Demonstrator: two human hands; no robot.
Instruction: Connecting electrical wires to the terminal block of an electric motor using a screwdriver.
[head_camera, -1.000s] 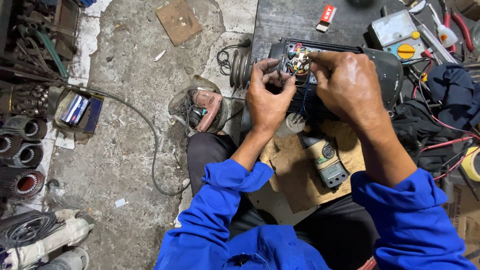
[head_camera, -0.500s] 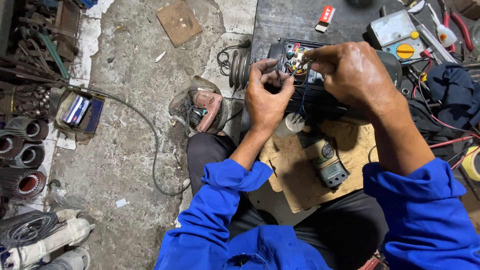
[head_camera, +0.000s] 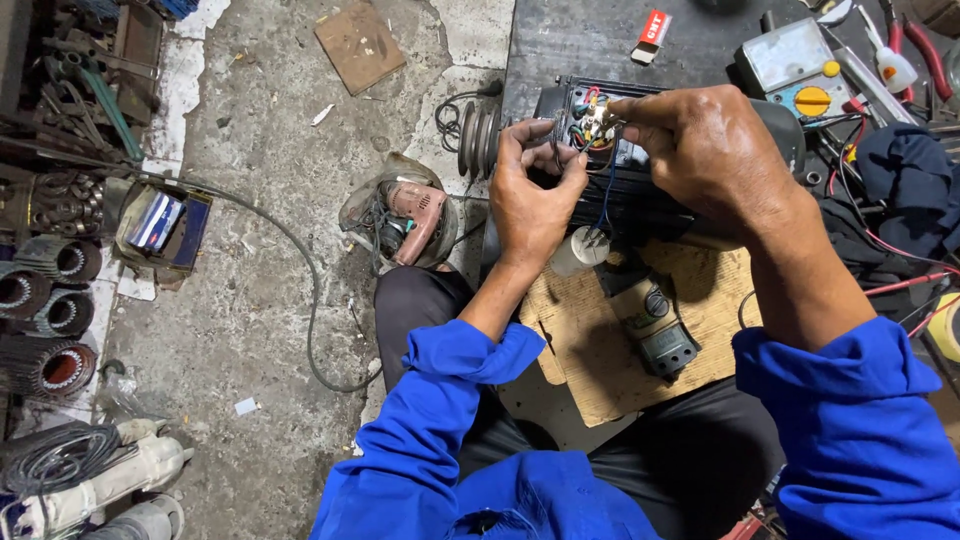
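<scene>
Steadying the black motor (head_camera: 650, 190), the left hand (head_camera: 535, 200) grips its terminal box; wires (head_camera: 598, 125) are pinched by the right hand (head_camera: 715, 150).

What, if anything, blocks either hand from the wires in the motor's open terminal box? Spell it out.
Nothing visible does. The left hand and right hand already meet at the coloured wires in the open terminal box of the black motor, fingertips on them. No cover or tool lies between.
</scene>
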